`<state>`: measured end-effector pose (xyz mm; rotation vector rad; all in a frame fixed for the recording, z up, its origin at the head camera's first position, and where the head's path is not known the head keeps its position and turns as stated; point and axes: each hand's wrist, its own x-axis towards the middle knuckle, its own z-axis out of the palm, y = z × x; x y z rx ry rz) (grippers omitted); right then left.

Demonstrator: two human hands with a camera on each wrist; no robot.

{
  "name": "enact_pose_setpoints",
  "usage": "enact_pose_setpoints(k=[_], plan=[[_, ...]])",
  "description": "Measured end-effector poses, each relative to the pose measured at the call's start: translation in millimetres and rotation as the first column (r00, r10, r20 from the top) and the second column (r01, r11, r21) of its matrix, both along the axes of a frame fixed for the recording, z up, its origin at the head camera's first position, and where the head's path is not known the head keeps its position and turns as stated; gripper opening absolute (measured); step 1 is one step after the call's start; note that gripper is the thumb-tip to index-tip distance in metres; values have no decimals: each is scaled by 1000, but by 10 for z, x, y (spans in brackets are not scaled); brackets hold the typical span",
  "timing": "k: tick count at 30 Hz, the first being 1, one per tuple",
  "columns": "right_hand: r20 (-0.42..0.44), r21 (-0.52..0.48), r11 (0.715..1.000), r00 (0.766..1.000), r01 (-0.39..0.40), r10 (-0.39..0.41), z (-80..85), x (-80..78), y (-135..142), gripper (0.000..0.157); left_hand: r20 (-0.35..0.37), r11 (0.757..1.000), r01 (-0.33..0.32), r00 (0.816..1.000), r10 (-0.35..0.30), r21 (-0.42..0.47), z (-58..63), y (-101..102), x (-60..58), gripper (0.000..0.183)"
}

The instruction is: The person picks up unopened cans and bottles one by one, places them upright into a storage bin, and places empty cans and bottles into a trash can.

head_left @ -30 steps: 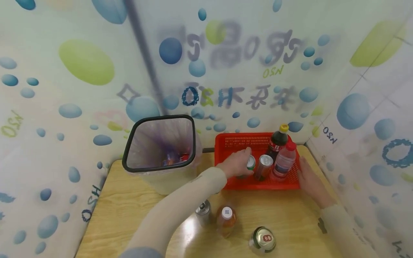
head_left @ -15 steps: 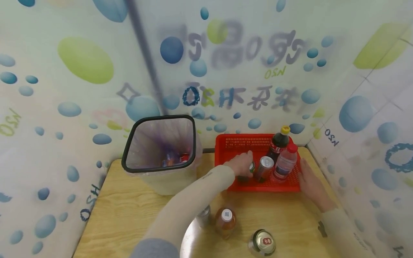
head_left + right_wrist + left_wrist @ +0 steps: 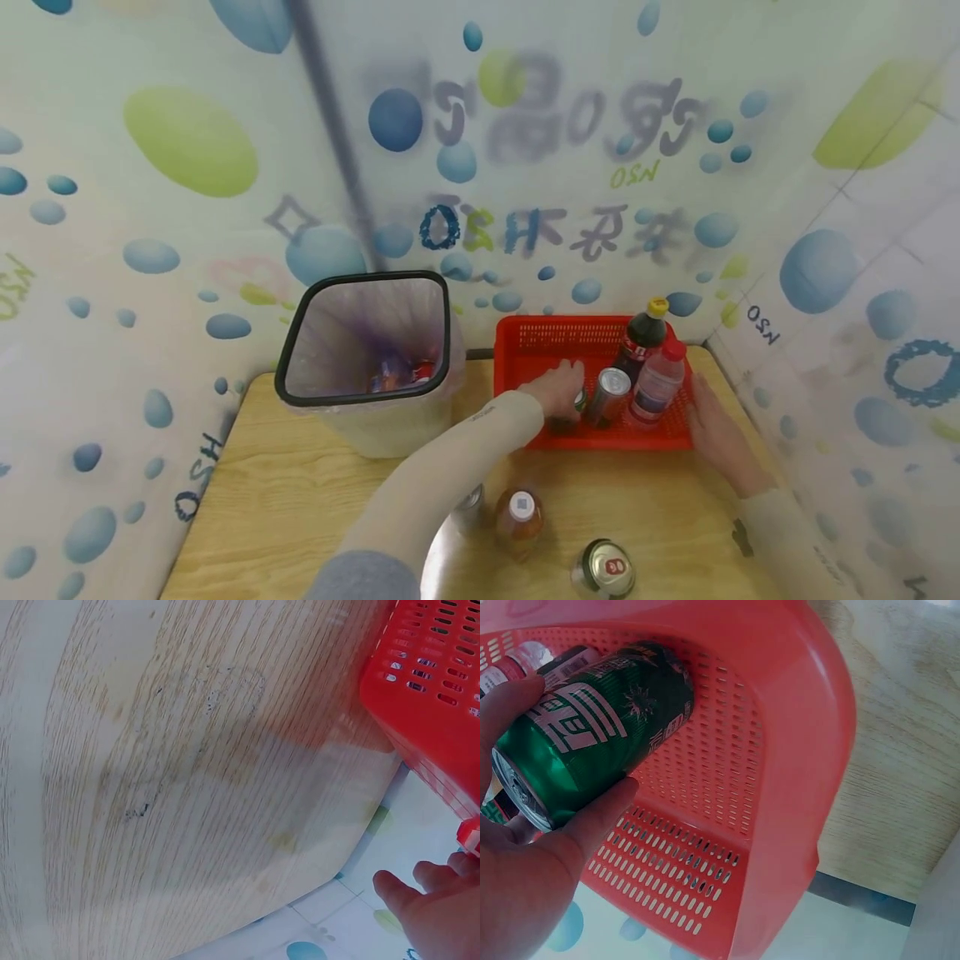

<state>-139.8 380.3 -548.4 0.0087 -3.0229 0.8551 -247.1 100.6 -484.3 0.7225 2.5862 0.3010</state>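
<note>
In the left wrist view, my left hand (image 3: pixel 532 877) grips a green drink can (image 3: pixel 592 724), its thumb and fingers on opposite sides. From the head view, that left hand (image 3: pixel 557 390) is inside the red plastic basket (image 3: pixel 600 443), low in its left half, and covers most of the can. Right of it stand a silver-topped can (image 3: pixel 611 392), a cola bottle (image 3: pixel 643 337) with a yellow cap, and a clear bottle (image 3: pixel 658 385) with a red cap. My right hand (image 3: pixel 722 433) lies along the basket's right side, fingers extended.
A bin (image 3: pixel 408 425) with a black rim and liner stands left of the basket, some litter inside. On the wooden table (image 3: pixel 285 492) in front are a silver can (image 3: pixel 472 504), an amber drink bottle (image 3: pixel 519 525) and a gold-topped can (image 3: pixel 607 567). Patterned walls enclose the table.
My left hand has shifted slightly right and down over the green can, hiding more of its top. The right hand keeps its place at the basket's side. The bottles have not moved.
</note>
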Motion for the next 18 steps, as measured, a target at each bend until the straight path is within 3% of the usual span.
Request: enact_pose_setpoints(k=[8, 12, 15, 18], plan=[[17, 24, 999, 1000, 24, -25, -12, 26, -52, 69, 41, 998, -58, 997, 58, 15, -57, -47, -6, 75], [31, 48, 998, 999, 27, -28, -29, 18, -65, 68, 40, 999, -52, 998, 52, -1, -85, -77, 3, 81], [37, 55, 998, 999, 26, -29, -53, 2, -40, 68, 39, 999, -31, 999, 32, -19, -28, -89, 27, 87], [29, 58, 998, 999, 29, -30, -65, -2, 40, 68, 28, 999, -3, 1000, 4, -32, 121, -92, 68, 84]])
